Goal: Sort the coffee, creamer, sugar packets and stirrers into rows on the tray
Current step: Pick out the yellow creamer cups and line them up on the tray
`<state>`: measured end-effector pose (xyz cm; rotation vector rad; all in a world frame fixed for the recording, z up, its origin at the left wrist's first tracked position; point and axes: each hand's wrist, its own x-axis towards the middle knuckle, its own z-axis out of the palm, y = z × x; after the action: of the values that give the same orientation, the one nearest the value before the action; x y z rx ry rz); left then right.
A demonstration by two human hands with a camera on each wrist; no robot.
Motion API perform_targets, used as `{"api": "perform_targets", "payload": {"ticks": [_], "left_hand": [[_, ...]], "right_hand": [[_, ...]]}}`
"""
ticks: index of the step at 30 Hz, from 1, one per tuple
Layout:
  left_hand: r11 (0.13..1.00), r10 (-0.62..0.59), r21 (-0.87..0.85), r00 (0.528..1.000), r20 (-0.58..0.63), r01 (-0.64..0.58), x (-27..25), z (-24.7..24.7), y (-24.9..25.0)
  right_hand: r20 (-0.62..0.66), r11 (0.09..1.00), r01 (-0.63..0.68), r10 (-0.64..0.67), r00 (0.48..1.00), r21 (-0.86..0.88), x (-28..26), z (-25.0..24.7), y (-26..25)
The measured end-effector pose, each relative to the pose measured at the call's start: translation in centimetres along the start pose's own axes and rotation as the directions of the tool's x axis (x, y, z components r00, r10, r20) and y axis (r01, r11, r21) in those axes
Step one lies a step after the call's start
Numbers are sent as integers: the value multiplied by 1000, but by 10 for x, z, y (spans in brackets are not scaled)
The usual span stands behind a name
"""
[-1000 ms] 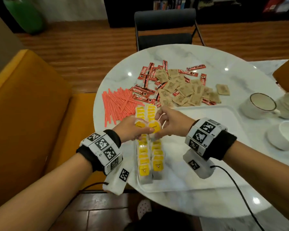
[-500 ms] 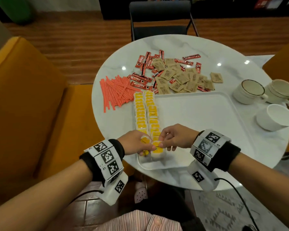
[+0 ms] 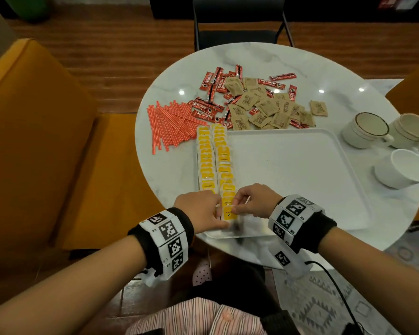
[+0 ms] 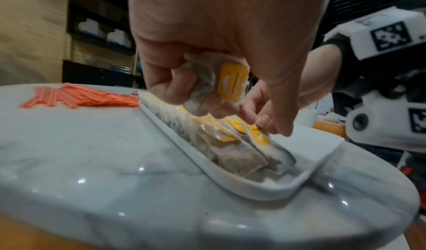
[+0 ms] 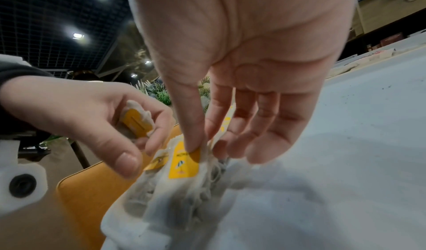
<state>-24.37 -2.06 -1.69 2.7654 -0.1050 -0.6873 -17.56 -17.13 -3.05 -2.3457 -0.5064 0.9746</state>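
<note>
Two rows of yellow-tagged bags (image 3: 206, 160) run down the left side of the white tray (image 3: 300, 177). At the near end of the right row, my right hand (image 3: 252, 201) pinches the last bag (image 5: 184, 161) by its tag between thumb and fingers. My left hand (image 3: 201, 211) is just left of it, fingers curled round another yellow-tagged bag (image 4: 231, 82). Orange stirrers (image 3: 172, 126), red coffee sticks (image 3: 207, 114) and brown sugar packets (image 3: 264, 110) lie loose on the table beyond the tray.
The round marble table (image 3: 169, 180) has three white cups (image 3: 365, 130) at its right. A yellow sofa (image 3: 46, 141) stands at the left and a dark chair (image 3: 240, 22) behind the table. The tray's near rim (image 4: 253, 186) sits close to the table edge.
Both hands have come down the rows from the middle of the tray to its near end, each with a yellow-tagged bag. In the last half second they have barely moved.
</note>
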Motion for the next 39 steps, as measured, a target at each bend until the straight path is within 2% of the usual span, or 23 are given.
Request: {"api": "perform_targets", "payload": {"ticks": [6,9,12,14,17,19,23,25,30,31,35,37,39], "left_hand": [[969,71,241,994,-77,-50,7,11,14],[963,61,268,993,-103,-32,10,14,14],[975,42,219,995,-94,-21,9,14,13],[992,16,123,997,-74,-7,6,10,11],[983,-21,-182,1000,-23,17,5,1,2],[923,-7,-384,1000,2,7,5,-6,-3],[797,3,-604,999,52,29,4,-17,-6],[723,16,-689,996,84,46,3,-20,-5],[600,34,-798,995,92,53,-2,-19,-4],[610,27,-791,997,75,43,-3,-18,-6],[755,-27,-655,999,-43,-8,-10,-13,-16],[774,-19,-633,998,-66,-27,-15,-10,-20],[776,-17,-631,999,-32,-8,-19,-5,-24]], "right_hand": [[-60,999,14,-16,998,-41,4,2,2],[-82,999,27,-29,996,-30,4,5,3],[-98,999,35,-35,995,-3,2,6,5],[-118,999,42,-38,992,33,-1,4,6],[-151,992,94,-81,985,80,-8,0,6],[-163,979,156,-134,978,131,-14,-4,1],[-188,941,264,-226,956,212,-23,-10,-15],[-194,947,267,-232,953,180,-24,-11,-23],[-207,966,252,-234,950,61,-22,-13,-31],[-200,969,244,-231,952,42,-22,-13,-32],[-140,978,201,-207,968,-54,-20,-13,-33],[-91,978,178,-188,978,-106,-20,-11,-34],[-39,976,166,-173,984,-144,-19,-8,-36]]}}
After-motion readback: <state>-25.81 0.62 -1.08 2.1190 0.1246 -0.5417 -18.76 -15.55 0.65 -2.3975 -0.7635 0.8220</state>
